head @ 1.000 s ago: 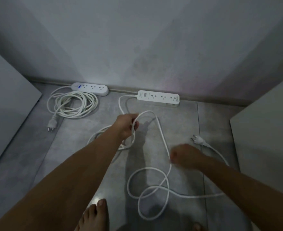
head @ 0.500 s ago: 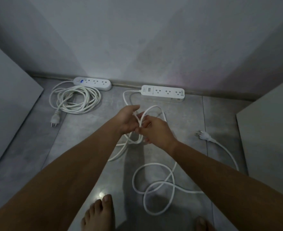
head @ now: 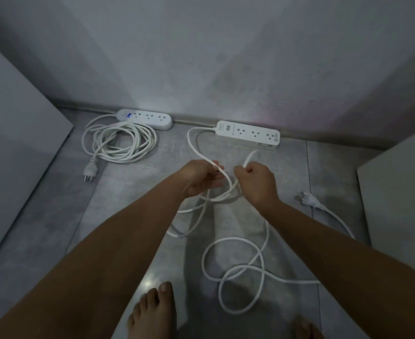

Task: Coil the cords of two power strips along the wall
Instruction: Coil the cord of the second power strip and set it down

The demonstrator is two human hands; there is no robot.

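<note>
- A person's two bare hands work the white cord point(head: 189, 140) of the right-hand power strip point(head: 248, 134), which lies flat on the floor against the foot of the wall point(head: 201, 57), sockets facing up.
- The cord leaves the strip's left end, curves out over the floor and rises into the left hand point(head: 199, 178), whose fingers are curled round a small bunch of gathered loops held above the tiles.
- The right hand point(head: 256, 182), just beside the left, is closed round a single strand that runs up toward the strip; knuckles face the camera.
- Below the hands, several turns hang and sag toward the floor, partly hidden behind the left forearm.
- The rest of this cord lies loose on the grey floor tiles point(head: 133, 216) in wide overlapping loops near the person's feet, then trails right and back to its plug point(head: 308, 199), which rests on the floor well apart from the strip.
- To the left, the second power strip point(head: 145, 118) also sits along the wall, a small blue light showing near its left end.
- Its cord point(head: 120, 143) lies in a rough round coil on the floor just in front of it, with the plug point(head: 90, 170) poking out at the coil's lower left.
- A bare foot point(head: 152, 311) stands at the bottom edge; toes of another show at the lower right.
- Pale flat panels point(head: 18, 155) flank the scene on both sides in dim light.
</note>
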